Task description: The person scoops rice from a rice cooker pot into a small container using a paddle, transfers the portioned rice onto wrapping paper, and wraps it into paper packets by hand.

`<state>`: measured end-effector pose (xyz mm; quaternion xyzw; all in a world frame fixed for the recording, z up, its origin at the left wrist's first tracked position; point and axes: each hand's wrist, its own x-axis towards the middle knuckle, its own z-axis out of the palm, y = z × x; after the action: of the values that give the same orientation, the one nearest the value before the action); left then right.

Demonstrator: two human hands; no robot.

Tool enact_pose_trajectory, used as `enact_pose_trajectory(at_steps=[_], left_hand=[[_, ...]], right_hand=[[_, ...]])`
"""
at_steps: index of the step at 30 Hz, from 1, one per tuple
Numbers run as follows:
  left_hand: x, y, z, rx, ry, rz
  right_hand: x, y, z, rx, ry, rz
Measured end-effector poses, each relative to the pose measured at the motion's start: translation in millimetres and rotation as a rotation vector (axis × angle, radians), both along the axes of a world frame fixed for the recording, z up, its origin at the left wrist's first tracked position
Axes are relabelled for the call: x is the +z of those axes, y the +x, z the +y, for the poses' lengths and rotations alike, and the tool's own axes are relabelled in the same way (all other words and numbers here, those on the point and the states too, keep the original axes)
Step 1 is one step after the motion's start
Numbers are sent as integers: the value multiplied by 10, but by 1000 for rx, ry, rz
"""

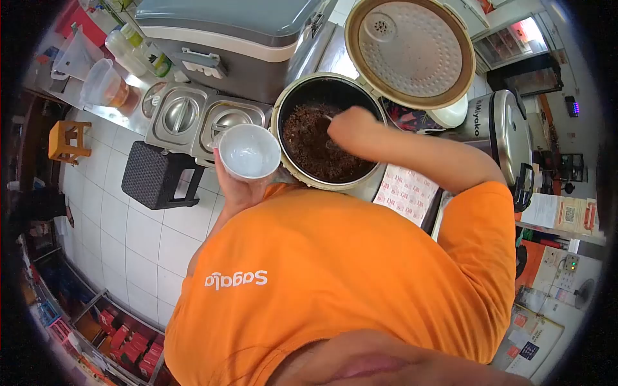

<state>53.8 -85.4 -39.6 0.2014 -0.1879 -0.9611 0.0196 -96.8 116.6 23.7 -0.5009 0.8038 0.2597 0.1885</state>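
Observation:
My left hand (236, 191) holds a small white bowl (250, 152) from below and the side; its pale inside shows and looks empty. To its right stands a round rice cooker (281, 122) with a dark inner pot. Dark brown, crumbly food (310, 147) lies in the pot. My right hand (353, 131) reaches over the pot and is closed, its fingers mostly turned away. A thin shiny bit shows beside the fingers, perhaps part of a utensil, but its kind is hidden. The cooker's lid (412, 51) stands raised behind.
Two lidded steel food pans (180, 114) sit left of the cooker, with a large grey cooler box (219, 45) behind them. A second steel cooker (496, 122) is at the right. Printed paper (404, 193) lies near my right forearm. A black stool (158, 175) stands on the tiled floor.

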Motion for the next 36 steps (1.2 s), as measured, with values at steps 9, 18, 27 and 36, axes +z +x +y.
enact_pose_trajectory(at_steps=[9, 18, 27, 36], left_hand=[[-2, 10, 48, 6, 37, 18], [-44, -17, 53, 27, 0, 47], [-15, 2, 49, 3, -3, 36], [38, -37, 88, 63, -20, -25]], right_hand=[[111, 399, -168, 86, 140, -86], [7, 361, -25, 112, 132, -60], [-24, 300, -166, 43, -48, 55], [92, 239, -125, 33, -8, -34]])
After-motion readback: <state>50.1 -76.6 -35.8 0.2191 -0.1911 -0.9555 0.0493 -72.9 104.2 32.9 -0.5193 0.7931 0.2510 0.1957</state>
